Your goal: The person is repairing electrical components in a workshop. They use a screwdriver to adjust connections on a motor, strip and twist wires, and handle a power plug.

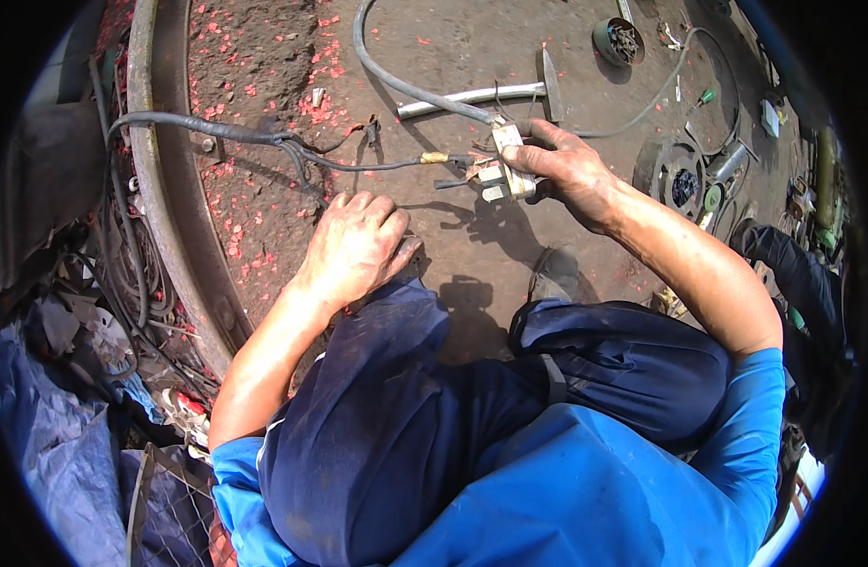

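Observation:
My right hand grips a pale, taped connector block, thumb on its face. A thick grey cable runs into the block's top, and a thinner dark lead with yellow tape meets it from the left. My left hand is above my left knee, fingers curled and closed; what they hold, if anything, is hidden. Just beyond it, a black cable splits into several branches, one reaching toward those fingers. A hammer with a metal handle lies on the dirt ground behind the block.
A curved steel rail borders the left, with cables, a blue tarp and scrap beyond. At upper right are a can of small metal parts, a screwdriver, a round metal piece and a cylinder.

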`<state>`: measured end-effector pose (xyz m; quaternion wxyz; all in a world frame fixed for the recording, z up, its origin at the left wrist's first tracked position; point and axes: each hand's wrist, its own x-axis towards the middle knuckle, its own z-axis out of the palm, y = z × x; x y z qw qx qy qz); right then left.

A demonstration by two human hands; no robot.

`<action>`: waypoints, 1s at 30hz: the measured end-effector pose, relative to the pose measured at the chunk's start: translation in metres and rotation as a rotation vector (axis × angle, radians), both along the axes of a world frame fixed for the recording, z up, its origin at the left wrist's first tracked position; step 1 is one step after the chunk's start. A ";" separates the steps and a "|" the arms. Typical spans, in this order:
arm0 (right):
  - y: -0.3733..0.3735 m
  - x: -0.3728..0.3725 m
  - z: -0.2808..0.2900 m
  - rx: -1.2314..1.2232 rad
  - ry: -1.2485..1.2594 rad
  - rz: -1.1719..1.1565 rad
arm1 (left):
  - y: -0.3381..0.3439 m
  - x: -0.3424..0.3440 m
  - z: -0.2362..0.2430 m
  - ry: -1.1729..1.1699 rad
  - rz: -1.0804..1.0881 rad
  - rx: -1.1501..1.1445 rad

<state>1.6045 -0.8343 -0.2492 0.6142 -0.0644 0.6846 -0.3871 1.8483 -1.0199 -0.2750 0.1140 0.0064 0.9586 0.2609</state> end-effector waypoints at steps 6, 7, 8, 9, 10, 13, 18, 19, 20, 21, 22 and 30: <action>0.003 -0.003 0.000 0.007 0.013 -0.044 | -0.008 0.002 -0.006 0.052 0.050 0.000; 0.003 -0.003 0.000 -0.003 0.000 -0.035 | -0.010 0.000 -0.009 0.084 0.074 0.000; 0.001 -0.004 0.000 -0.014 -0.014 -0.027 | -0.011 -0.002 -0.011 0.150 0.108 -0.019; 0.001 -0.003 0.001 -0.023 -0.024 -0.020 | -0.011 -0.010 -0.006 0.219 0.140 -0.038; 0.001 -0.002 0.001 -0.029 -0.032 -0.021 | -0.010 -0.018 -0.001 0.287 0.178 -0.058; 0.001 0.000 0.003 -0.051 -0.050 -0.023 | -0.003 -0.041 -0.007 0.237 0.161 0.025; 0.004 -0.001 0.007 -0.097 -0.047 -0.043 | -0.001 -0.051 -0.019 0.182 0.149 0.165; 0.005 -0.002 0.006 -0.108 -0.042 -0.029 | -0.001 -0.051 -0.019 0.205 0.163 0.191; 0.006 -0.003 0.004 -0.103 -0.005 0.001 | -0.001 -0.050 -0.019 0.228 0.179 0.216; 0.007 -0.005 0.002 -0.097 0.034 0.031 | -0.002 -0.050 -0.019 0.252 0.194 0.242; 0.009 -0.006 0.001 -0.092 0.072 0.062 | -0.003 -0.050 -0.018 0.243 0.209 0.252; 0.008 -0.008 0.002 -0.081 0.062 0.039 | -0.027 -0.053 0.023 -0.140 0.277 0.540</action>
